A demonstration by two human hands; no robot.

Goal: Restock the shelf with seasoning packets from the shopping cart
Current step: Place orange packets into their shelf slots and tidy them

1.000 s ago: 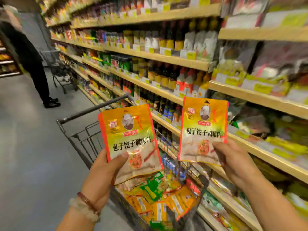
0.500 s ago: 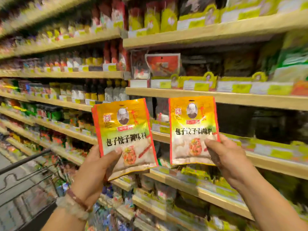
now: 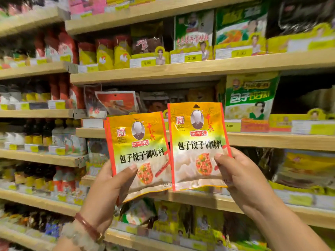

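Note:
I hold up two orange-and-yellow seasoning packets with red edges side by side before the wooden shelf (image 3: 272,141). My left hand (image 3: 108,189) grips the left packet (image 3: 139,142) at its lower left, thumb on the front; a second packet edge seems to lie behind it. My right hand (image 3: 239,174) pinches the right packet (image 3: 197,138) at its lower right edge. The right packet's edge overlaps the left one a little. The shopping cart is out of view.
Wooden shelves fill the view, stocked with seasoning bags and yellow price tags. A green-and-white bag (image 3: 250,96) stands just right of the packets, red pouches (image 3: 116,102) behind them. Bottles (image 3: 59,136) line the shelves at the left.
The view swung from the cart and aisle to face the shelves and has moved closer. Both hands rose with their packets, which now sit closer together and overlap.

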